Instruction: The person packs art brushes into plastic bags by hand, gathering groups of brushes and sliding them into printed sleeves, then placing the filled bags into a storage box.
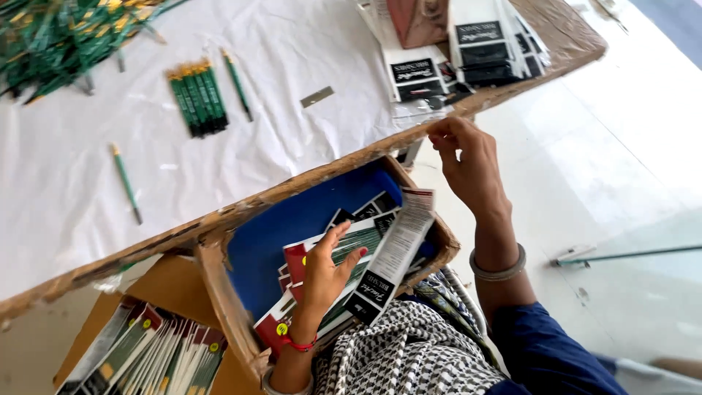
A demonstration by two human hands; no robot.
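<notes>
Pressed flat with fingers spread, the left hand (327, 267) rests on the top pencil packet (351, 252) of a stack lying in a worn cardboard box (219, 285) on the lap, clamping nothing. Right hand (468, 164) hovers at the table edge (351, 157), fingers loosely curled and empty, just above the box's far corner. Risk: one long black-and-white packet (395, 256) overhangs the box's torn rim, so a nudge from either hand could likely tip it out. Loose green pencils (197, 95) lie well apart on the white sheet (73, 183).
</notes>
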